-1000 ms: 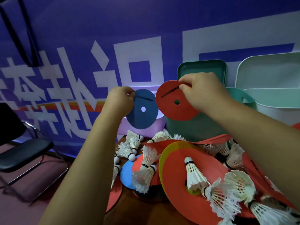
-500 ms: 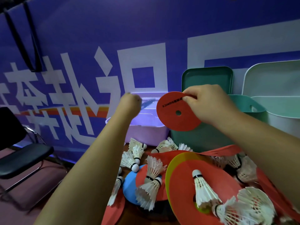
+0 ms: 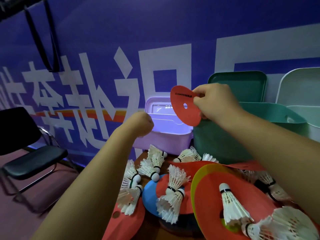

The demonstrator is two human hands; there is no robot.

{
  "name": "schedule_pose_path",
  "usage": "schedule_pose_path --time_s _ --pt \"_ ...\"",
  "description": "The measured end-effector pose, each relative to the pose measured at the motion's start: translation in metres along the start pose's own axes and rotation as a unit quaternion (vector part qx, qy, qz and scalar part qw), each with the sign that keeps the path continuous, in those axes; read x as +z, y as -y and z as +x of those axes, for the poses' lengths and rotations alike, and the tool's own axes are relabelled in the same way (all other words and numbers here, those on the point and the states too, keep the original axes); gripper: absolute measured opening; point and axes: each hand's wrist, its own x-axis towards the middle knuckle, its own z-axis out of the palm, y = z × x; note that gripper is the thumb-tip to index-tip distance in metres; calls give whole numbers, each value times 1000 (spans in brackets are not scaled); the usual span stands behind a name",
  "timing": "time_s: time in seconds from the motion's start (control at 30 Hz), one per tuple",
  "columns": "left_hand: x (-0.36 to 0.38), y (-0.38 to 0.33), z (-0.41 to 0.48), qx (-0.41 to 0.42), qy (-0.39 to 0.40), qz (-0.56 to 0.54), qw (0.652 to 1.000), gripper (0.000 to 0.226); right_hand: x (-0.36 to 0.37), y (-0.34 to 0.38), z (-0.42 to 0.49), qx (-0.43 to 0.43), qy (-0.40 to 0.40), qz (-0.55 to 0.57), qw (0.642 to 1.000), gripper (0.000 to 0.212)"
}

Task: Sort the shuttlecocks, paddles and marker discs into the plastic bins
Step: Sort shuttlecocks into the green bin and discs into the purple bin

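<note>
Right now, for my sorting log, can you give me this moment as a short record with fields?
left hand: curled, at the front rim of the lilac bin; nothing seen in it
right hand: pinches a small red disc, held up in front of the bins
bins: lilac bin, green bin and pale bin in a row, lids up
unsorted pile: shuttlecocks, large red disc, blue disc
paddles: none I can make out

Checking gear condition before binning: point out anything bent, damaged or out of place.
The red marker disc pinched in the right hand is bowed, not flat. Several of the heaped shuttlecocks have ragged, splayed feathers.
</note>
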Motion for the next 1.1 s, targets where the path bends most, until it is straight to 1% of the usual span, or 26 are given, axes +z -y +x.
schedule_pose_path --time_s 0.1,0.2,0.23,0.27,0.33,0.37,0.4,0.47,0.6,0.77,0.87,0.93,1.03,1.1 --pt "-13 6 -17 9 0 -11 1000 27 20 8 13 9 8 39 999 35" --pt "-25 13 -33 25 13 9 1000 25 43 16 25 -14 8 27 999 28" --pt "-27 17 -38 22 22 14 999 25 51 17 27 -21 33 -8 999 29" --pt "-29 22 -44 19 28 21 999 26 61 17 29 -25 72 -57 995 37" --pt "-33 31 -55 14 45 38 998 25 80 13 25 -34 163 -147 975 50" --pt "-33 36 -61 8 57 48 997 24 87 11 21 -46 194 -175 964 48" --pt "-33 42 -66 1 71 53 996 24 94 9 16 -61 215 -198 954 42" --pt "-29 54 -77 -15 102 49 993 24 101 8 3 -88 243 -223 940 32" --pt "-15 72 -91 -65 150 52 985 39 103 16 -20 -134 301 -215 919 30" --pt "-7 89 -112 -127 149 48 979 57 108 38 -43 -175 354 -162 904 28" --pt "-7 94 -131 -162 149 63 974 56 117 57 -55 -196 387 -132 891 34" --pt "-6 100 -141 -171 149 67 972 53 129 68 -62 -201 410 -127 881 41" --pt "-5 105 -151 -165 145 53 974 51 151 79 -73 -214 446 -156 855 57" --pt "-2 106 -156 -157 118 31 980 50 163 84 -79 -219 463 -187 838 66"
